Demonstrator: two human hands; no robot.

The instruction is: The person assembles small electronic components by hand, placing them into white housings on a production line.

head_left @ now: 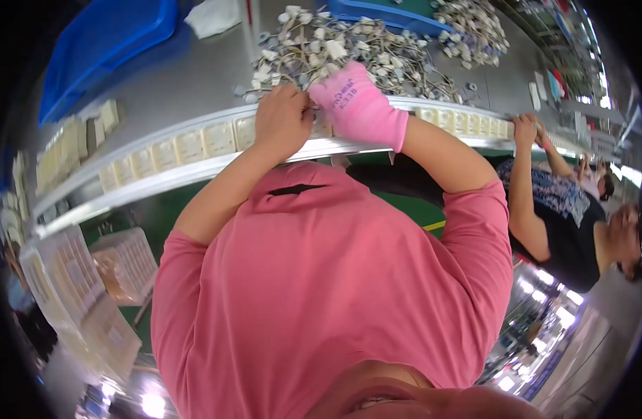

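My left hand is bare and reaches over a metal rail. Its fingers are curled together at the rail's far side; whatever they hold is hidden. Close beside it, my right hand wears a pink glove. The gloved fingers are bent and pressed together near the left fingertips, and what lies between them does not show. Under both hands runs a row of square cream plates set in the rail. Just beyond the fingers lies a heap of small white and grey parts with wires.
A blue tray and a white cloth lie at the far left. Cream parts are stacked near the rail's left end. White plastic crates stand below it. A co-worker works at the rail on the right.
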